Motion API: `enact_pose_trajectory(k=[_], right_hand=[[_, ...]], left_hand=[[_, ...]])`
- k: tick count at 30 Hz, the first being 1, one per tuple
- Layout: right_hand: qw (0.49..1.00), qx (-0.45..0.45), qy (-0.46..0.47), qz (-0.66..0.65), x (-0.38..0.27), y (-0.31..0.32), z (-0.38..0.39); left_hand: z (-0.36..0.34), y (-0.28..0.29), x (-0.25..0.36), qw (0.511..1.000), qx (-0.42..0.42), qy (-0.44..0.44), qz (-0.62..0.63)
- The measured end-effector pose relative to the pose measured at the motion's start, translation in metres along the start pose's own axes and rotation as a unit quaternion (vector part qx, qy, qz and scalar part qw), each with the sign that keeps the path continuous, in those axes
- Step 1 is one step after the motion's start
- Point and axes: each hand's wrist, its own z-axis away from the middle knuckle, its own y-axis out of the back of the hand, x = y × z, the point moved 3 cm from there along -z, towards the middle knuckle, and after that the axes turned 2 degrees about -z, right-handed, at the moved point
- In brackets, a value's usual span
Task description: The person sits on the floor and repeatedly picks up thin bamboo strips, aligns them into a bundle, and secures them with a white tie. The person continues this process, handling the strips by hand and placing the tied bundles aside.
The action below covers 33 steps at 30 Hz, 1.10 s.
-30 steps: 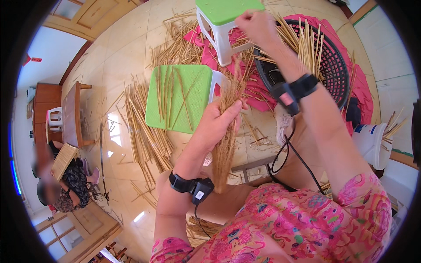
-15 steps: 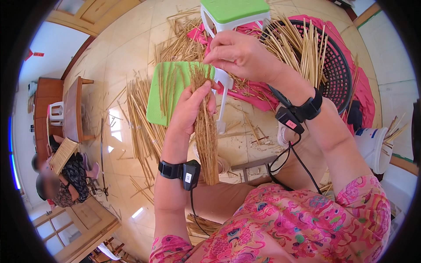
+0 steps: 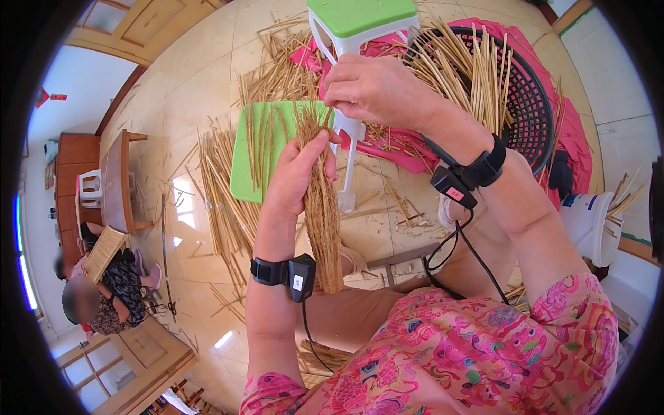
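Observation:
A sheaf of dried, feathery straw [image 3: 324, 228] hangs tilted in front of me, with my left hand [image 3: 294, 173] wrapped round its upper part, thumb on top. Its frayed tips reach up just past that hand. My right hand [image 3: 377, 86] is above and to the right of those tips, its fingers curled together; whatever they pinch is hidden or too fine to see. Behind the sheaf stands a green-topped stool [image 3: 242, 176], with several loose feathery stalks [image 3: 259, 149] lying across it.
Long straw stalks [image 3: 214, 187] litter the tiled floor left of the stool. A second green-topped stool [image 3: 363, 17] stands beyond. At right are a dark basket [image 3: 539, 117] full of stalks, a pink cloth [image 3: 574, 149] and a white bucket [image 3: 584, 228]. A seated person [image 3: 114, 297] is far left.
The fingers of my right hand have curled in more near the tips. My left hand keeps its hold on the straw sheaf. The view has shifted slightly.

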Motion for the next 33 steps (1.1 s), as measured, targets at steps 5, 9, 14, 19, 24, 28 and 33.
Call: enact_pose_trajectory(k=[5, 9, 14, 19, 24, 28, 33], right_hand=[[1.0, 0.017, 0.02, 0.011, 0.003, -0.004, 0.0], [0.999, 0.038, -0.027, 0.004, 0.005, -0.015, 0.002], [0.978, 0.086, -0.148, -0.121, 0.002, -0.033, 0.003], [0.933, 0.119, -0.258, -0.222, 0.004, -0.046, 0.006], [0.926, 0.121, -0.273, -0.231, 0.007, -0.052, 0.008], [0.88, 0.054, -0.46, 0.101, 0.108, -0.014, 0.007], [0.915, -0.051, -0.377, -0.134, 0.112, -0.012, 0.038]], left_hand=[[0.001, -0.001, 0.001, 1.0, 0.013, 0.006, -0.014], [0.0, -0.005, 0.004, 1.0, 0.015, -0.007, -0.008], [-0.008, -0.011, -0.008, 0.998, 0.022, -0.035, 0.041], [-0.006, -0.019, -0.001, 0.995, 0.07, -0.067, -0.003], [-0.002, -0.019, 0.0, 0.99, 0.07, -0.052, -0.113], [0.02, -0.048, -0.024, 0.971, 0.023, -0.063, -0.231], [-0.006, 0.015, -0.003, 0.998, 0.012, -0.058, -0.015]])
